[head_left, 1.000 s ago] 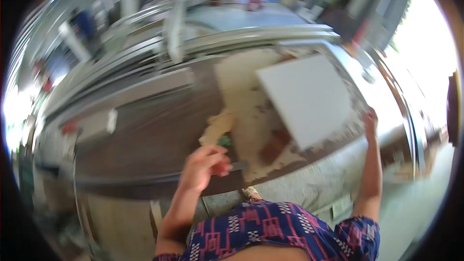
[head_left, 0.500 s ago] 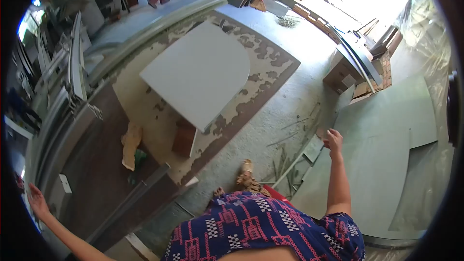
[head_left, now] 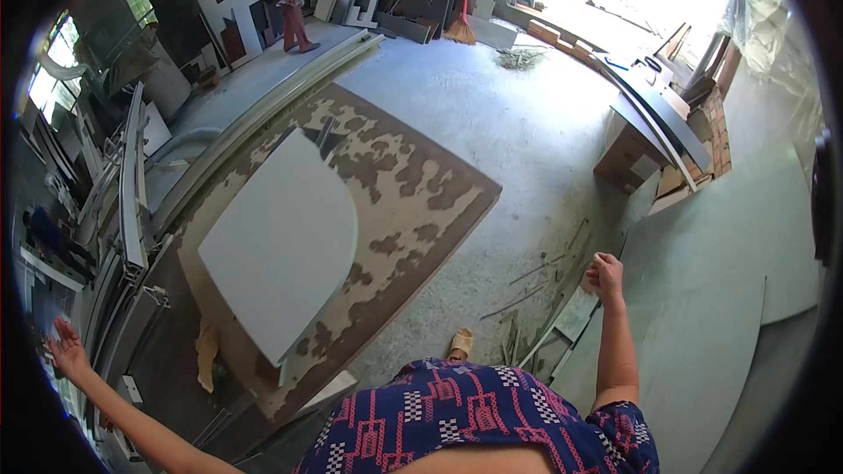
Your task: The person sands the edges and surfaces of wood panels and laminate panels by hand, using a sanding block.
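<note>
My left hand point(head_left: 68, 349) is stretched out at the far left with its fingers apart. It holds nothing and is near the stacked metal profiles point(head_left: 140, 316). On the right, my right hand point(head_left: 604, 274) is raised with its fingers curled closed; whatever may be inside them is hidden. Large pale green sheets point(head_left: 676, 333) lean beside and below it. Ahead and to the left, a white board point(head_left: 281, 246) with one curved edge lies over a low brown table point(head_left: 421, 184) with a patchy, peeling top.
A person point(head_left: 285, 0) stands at the back left near leaning panels. A red-handled broom point(head_left: 463, 13) stands at the back. Cardboard boxes point(head_left: 625, 158) and long strips are at the right. Thin scraps point(head_left: 536, 272) litter the concrete floor point(head_left: 492, 123). Long rails point(head_left: 263, 114) run along the table's left.
My view has tilted up and shifted, so the table and white board appear lower and further left. More of the person at the back shows. My right hand's fingers look more tightly curled.
</note>
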A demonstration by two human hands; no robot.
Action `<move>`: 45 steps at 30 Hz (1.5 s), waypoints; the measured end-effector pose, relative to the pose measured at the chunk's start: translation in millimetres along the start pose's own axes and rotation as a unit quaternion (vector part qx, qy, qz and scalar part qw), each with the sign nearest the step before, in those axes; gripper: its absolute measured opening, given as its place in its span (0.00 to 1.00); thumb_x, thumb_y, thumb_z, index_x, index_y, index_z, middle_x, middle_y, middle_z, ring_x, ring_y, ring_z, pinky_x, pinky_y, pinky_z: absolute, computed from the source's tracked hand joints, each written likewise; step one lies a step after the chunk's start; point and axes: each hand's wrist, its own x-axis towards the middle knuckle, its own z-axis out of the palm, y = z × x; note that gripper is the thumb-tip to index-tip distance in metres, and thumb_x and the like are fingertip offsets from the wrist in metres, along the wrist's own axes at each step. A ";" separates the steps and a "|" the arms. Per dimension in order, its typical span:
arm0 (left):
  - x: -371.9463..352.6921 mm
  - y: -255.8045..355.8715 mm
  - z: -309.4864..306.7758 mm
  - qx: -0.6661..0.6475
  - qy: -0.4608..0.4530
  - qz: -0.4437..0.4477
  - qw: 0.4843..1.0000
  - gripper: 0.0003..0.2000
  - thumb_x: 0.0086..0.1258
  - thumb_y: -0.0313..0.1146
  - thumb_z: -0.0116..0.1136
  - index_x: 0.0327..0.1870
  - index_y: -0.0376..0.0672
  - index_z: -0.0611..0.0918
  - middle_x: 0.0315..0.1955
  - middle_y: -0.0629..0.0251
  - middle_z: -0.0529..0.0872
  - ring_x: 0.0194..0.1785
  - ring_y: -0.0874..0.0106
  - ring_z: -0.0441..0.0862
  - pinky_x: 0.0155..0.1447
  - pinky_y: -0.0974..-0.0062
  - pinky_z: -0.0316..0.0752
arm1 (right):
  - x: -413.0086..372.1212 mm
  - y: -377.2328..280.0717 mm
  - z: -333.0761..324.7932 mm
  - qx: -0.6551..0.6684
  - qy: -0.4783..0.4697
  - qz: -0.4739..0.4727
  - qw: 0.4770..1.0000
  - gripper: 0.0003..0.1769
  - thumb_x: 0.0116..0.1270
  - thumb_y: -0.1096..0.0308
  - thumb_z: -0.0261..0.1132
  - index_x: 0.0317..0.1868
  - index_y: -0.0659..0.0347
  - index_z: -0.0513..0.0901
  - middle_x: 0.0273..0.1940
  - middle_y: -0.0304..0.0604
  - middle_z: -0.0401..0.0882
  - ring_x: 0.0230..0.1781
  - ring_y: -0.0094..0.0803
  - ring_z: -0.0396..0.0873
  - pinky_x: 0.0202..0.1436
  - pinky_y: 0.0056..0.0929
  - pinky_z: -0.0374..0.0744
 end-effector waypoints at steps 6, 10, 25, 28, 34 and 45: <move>70.7 -4.8 -27.1 -0.046 -0.001 -0.016 0.999 0.20 0.65 0.27 0.54 0.57 0.30 0.70 0.53 0.49 0.76 0.58 0.59 0.74 0.58 0.63 0.73 | 101.6 -78.6 54.2 -0.066 -0.099 -0.055 0.991 0.14 0.63 0.62 0.63 0.45 0.62 0.79 0.27 0.36 0.76 0.21 0.23 0.77 0.20 0.21 0.73; 70.3 -30.6 -24.6 0.041 -0.158 -0.024 0.986 0.14 0.65 0.35 0.53 0.49 0.39 0.75 0.45 0.55 0.80 0.51 0.64 0.77 0.51 0.66 0.76 | 183.1 -93.4 124.0 -0.078 -0.194 -0.106 0.972 0.12 0.65 0.64 0.60 0.33 0.66 0.78 0.18 0.36 0.69 0.13 0.22 0.67 0.14 0.22 0.65; -117.6 -178.6 151.6 0.219 0.298 0.055 0.927 0.08 0.60 0.26 0.47 0.41 0.41 0.70 0.31 0.58 0.80 0.32 0.62 0.81 0.38 0.60 0.77 | 390.0 -52.2 177.6 -0.555 -0.423 -0.003 0.716 0.22 0.57 0.67 0.64 0.51 0.70 0.75 0.25 0.47 0.79 0.16 0.31 0.79 0.12 0.26 0.72; -159.5 -162.2 177.5 0.289 0.283 0.108 0.908 0.03 0.58 0.28 0.50 0.32 0.46 0.73 0.19 0.65 0.75 0.21 0.69 0.76 0.28 0.67 0.76 | 412.1 -51.1 209.3 -0.556 -0.461 -0.007 0.692 0.22 0.57 0.68 0.64 0.51 0.70 0.75 0.25 0.46 0.79 0.16 0.32 0.79 0.12 0.27 0.72; -284.9 -157.9 229.4 0.331 0.287 0.157 0.885 0.25 0.54 0.25 0.53 0.58 0.45 0.74 0.16 0.70 0.74 0.19 0.73 0.76 0.25 0.73 0.76 | 468.8 -49.5 285.5 -0.526 -0.539 -0.098 0.651 0.22 0.56 0.68 0.64 0.50 0.70 0.75 0.24 0.46 0.79 0.16 0.33 0.79 0.12 0.29 0.73; -592.3 -227.5 248.4 0.578 0.085 -0.133 0.801 0.23 0.60 0.31 0.54 0.60 0.45 0.72 0.33 0.70 0.80 0.31 0.80 0.77 0.35 0.82 0.73 | 464.5 -95.3 344.4 -0.496 -0.592 -0.099 0.627 0.14 0.55 0.70 0.61 0.40 0.72 0.79 0.23 0.47 0.78 0.17 0.37 0.81 0.11 0.28 0.74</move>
